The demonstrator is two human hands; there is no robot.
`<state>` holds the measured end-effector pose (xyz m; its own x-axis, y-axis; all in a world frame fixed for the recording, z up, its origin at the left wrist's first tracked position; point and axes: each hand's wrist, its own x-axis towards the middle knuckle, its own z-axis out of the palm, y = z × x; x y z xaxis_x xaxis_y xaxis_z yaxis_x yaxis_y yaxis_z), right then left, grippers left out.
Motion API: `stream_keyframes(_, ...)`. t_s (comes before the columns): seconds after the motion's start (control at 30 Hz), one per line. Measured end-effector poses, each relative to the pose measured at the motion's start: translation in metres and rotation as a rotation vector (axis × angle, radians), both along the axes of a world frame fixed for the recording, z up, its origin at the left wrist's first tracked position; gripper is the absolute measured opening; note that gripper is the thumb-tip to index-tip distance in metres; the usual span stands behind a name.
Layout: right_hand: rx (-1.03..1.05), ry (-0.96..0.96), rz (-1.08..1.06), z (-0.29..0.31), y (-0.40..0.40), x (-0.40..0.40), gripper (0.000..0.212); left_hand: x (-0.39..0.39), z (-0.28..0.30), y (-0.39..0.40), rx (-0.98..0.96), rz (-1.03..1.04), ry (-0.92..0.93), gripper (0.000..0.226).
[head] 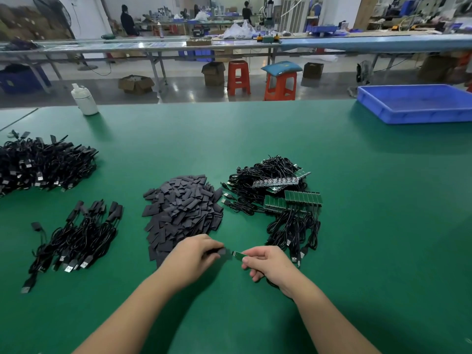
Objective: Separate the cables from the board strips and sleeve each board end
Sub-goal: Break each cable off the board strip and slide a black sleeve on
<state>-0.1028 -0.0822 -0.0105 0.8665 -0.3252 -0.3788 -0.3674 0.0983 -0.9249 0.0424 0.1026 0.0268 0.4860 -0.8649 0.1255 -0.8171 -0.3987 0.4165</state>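
My left hand [195, 254] pinches a flat dark grey sleeve [224, 252] by its near end. My right hand [268, 264] grips a small green board [239, 256] whose cable runs back under the palm. The sleeve's open end sits right at the board's tip, the two almost touching. A heap of loose grey sleeves [182, 208] lies just beyond my left hand. To the right of it lies a tangle of black cables still joined to green board strips [293, 198].
A small bundle of sleeved cables [76, 236] lies at the left, with a bigger black heap [43, 163] behind it. A white bottle [84, 99] stands at the far left edge and a blue tray [419, 103] at the far right of the green mat [370, 226].
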Motion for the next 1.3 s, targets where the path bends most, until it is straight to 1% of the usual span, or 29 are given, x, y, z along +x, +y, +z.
stream_keyframes(0.1, 0.010, 0.002, 0.010, 0.000, 0.000, 0.000, 0.019, -0.006, -0.013, -0.003, -0.029, 0.016, 0.058, 0.027)
stream_keyframes(0.2, -0.002, 0.013, 0.042, 0.000, -0.001, 0.001, 0.020, -0.010, -0.017, -0.003, -0.064, 0.011, 0.049, 0.024)
stream_keyframes(0.3, -0.005, 0.011, 0.056, 0.000, -0.001, 0.001, 0.015, -0.012, -0.018, -0.002, -0.089, 0.004, 0.040, 0.020)
stream_keyframes(0.7, -0.044, 0.006, 0.088, 0.001, 0.001, 0.000, 0.011, -0.020, -0.018, -0.007, -0.073, -0.032, 0.033, 0.026)
stream_keyframes(0.83, -0.057, 0.005, 0.097, 0.001, 0.002, 0.000, 0.009, -0.021, -0.018, -0.009, -0.035, -0.097, -0.068, 0.030)
stream_keyframes(0.93, -0.055, 0.009, 0.120, 0.004, 0.002, 0.000, 0.009, -0.023, -0.020, -0.015, 0.057, -0.161, -0.150, 0.032)
stream_keyframes(1.03, -0.050, 0.013, 0.109, 0.005, 0.002, 0.000, 0.010, -0.027, -0.017, -0.020, 0.083, -0.194, -0.199, 0.030)
stream_keyframes(1.13, -0.013, 0.018, 0.080, 0.005, 0.003, -0.001, 0.020, -0.031, -0.012, -0.019, 0.058, -0.187, -0.298, 0.027)
stream_keyframes(1.2, -0.016, 0.014, 0.104, 0.008, 0.002, -0.001, 0.016, -0.032, -0.011, -0.018, 0.008, -0.174, -0.350, 0.028)
stream_keyframes(1.23, -0.037, 0.016, 0.137, 0.010, 0.001, -0.002, 0.012, -0.032, -0.012, -0.017, -0.025, -0.173, -0.371, 0.026)
stream_keyframes(1.3, -0.126, 0.043, 0.213, 0.015, -0.002, -0.004, 0.021, -0.033, -0.014, -0.016, -0.063, -0.177, -0.404, 0.022)
